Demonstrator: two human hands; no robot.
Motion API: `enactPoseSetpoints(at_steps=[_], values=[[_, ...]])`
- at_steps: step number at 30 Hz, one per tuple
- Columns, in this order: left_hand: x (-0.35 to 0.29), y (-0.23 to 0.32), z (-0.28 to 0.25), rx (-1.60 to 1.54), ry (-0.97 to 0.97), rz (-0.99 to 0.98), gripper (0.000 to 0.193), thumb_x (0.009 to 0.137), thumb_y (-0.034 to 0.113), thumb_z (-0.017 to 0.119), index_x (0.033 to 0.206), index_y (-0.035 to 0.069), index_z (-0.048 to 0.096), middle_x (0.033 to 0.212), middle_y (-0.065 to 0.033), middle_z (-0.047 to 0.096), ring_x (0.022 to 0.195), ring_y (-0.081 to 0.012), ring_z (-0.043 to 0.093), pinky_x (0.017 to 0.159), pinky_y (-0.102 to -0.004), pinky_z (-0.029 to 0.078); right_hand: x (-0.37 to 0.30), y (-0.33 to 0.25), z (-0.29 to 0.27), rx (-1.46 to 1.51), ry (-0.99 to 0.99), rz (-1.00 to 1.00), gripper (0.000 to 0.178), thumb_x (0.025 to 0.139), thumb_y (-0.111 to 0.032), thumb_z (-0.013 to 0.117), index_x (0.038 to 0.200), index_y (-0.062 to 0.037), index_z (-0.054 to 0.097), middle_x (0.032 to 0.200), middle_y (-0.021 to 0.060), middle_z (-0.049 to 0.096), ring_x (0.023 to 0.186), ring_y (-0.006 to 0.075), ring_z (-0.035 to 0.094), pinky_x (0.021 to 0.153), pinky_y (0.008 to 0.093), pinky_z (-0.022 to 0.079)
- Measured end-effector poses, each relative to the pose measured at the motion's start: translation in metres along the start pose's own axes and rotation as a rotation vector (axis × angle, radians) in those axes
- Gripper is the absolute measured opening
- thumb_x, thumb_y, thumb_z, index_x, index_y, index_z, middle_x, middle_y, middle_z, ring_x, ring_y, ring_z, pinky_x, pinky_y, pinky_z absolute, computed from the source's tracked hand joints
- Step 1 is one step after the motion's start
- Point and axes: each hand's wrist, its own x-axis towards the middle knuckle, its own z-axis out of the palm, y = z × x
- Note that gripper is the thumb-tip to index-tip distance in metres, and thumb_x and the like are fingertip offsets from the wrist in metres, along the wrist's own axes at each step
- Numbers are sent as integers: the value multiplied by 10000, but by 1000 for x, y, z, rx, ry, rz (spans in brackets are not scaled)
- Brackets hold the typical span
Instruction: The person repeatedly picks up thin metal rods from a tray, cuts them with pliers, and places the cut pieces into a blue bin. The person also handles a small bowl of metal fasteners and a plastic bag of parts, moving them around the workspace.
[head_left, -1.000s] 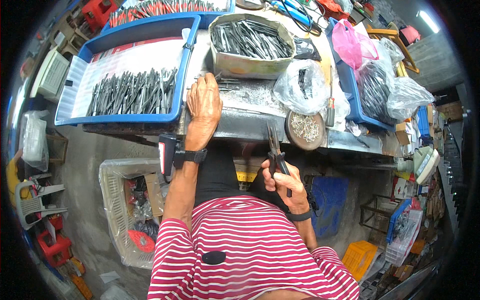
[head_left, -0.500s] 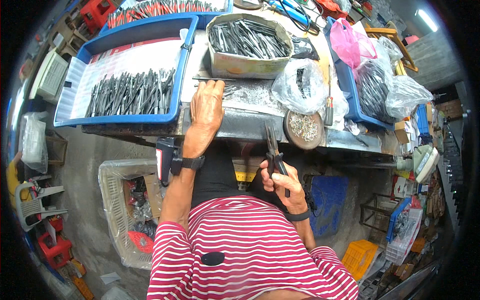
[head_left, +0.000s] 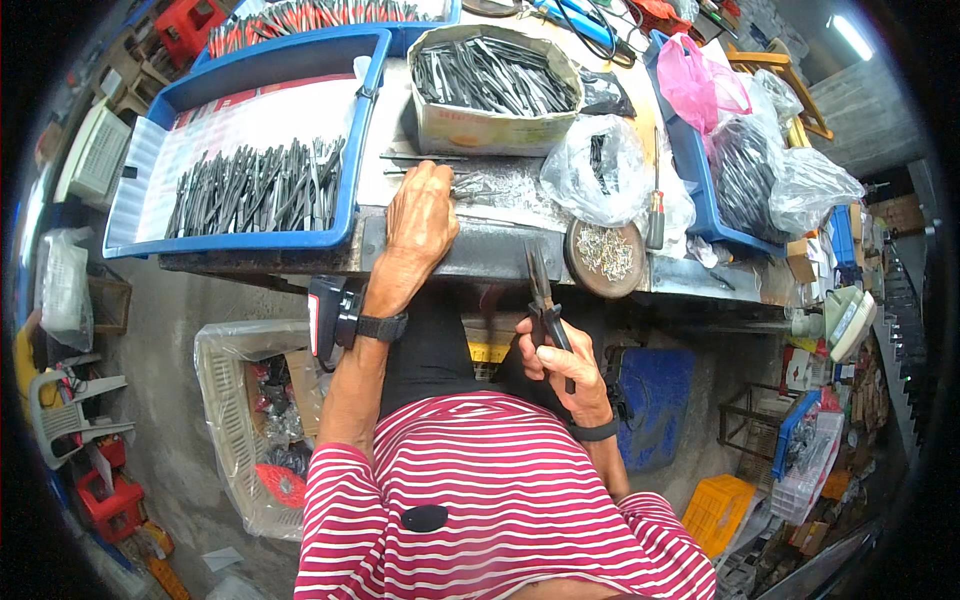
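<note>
My right hand (head_left: pixel 568 370) is wrapped round the handles of long-nose pliers (head_left: pixel 543 300), whose narrow jaws point up toward the bench's front edge. My left hand (head_left: pixel 420 222) rests over that edge with its fingers bent and pressed together. Its fingertips are down among thin dark strips (head_left: pixel 425 157) on the worktop; what they pinch, if anything, is hidden. Just beyond stands an open carton (head_left: pixel 490 135) full of slim black and grey metal pieces (head_left: pixel 490 75). A round dish (head_left: pixel 606 284) of tiny metal parts (head_left: pixel 605 252) sits right of the plier tips.
Left on the bench is a blue tray (head_left: pixel 240 240) with rows of dark slim tools (head_left: pixel 255 190). A clear plastic bag (head_left: pixel 597 180), a screwdriver (head_left: pixel 656 215) and another blue tray (head_left: pixel 712 215) holding bags lie to the right. Below left stands a plastic-lined basket (head_left: pixel 228 420).
My left hand has shifted slightly to the right, its fingers drawn closer together among the strips. The pliers stay in my right hand, nearly still. The whole view has moved a little.
</note>
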Motion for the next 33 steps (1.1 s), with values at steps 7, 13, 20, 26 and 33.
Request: enactPoseSetpoints(at_steps=[7, 13, 20, 26, 33], values=[[0, 25, -19, -308, -3, -116, 138, 741, 29, 650, 782, -27, 531, 728, -126, 580, 665, -227, 569, 622, -329, 444, 3, -3, 2, -234, 71, -89, 466, 758, -242, 659, 1096, 49, 523, 799, 47, 522, 646, 90, 446, 555, 228, 359], [-16, 56, -37, -934, -109, -320, 145, 747, 47, 697, 862, 11, 616, 765, 8, 570, 689, -61, 525, 631, -214, 440, 2, -11, 9, -537, 148, -198, 454, 756, -265, 663, 1080, 28, 537, 789, 12, 510, 664, 68, 446, 584, 215, 364], [-37, 64, -43, -1291, -271, -554, 210, 747, 53, 737, 896, 22, 591, 730, 0, 577, 594, -55, 526, 539, -189, 427, 2, -11, 15, -658, 221, -322, 430, 749, -188, 693, 1105, 4, 548, 821, 10, 518, 712, 69, 457, 657, 211, 383], [-47, 68, -41, -1470, -275, -593, 140, 837, 103, 681, 851, 50, 552, 731, -12, 583, 532, -23, 420, 445, -162, 314, 0, -10, 11, -770, 199, -353, 488, 767, -182, 709, 1165, 15, 507, 941, 80, 563, 813, 146, 542, 743, 276, 448], [-52, 68, -38, -1637, -260, -666, 106, 898, 128, 604, 911, 27, 576, 740, -34, 595, 510, -22, 376, 434, -160, 274, 3, -8, 14, -977, 261, -599, 506, 704, -133, 735, 1133, 16, 512, 862, 91, 516, 745, 197, 522, 691, 301, 438]])
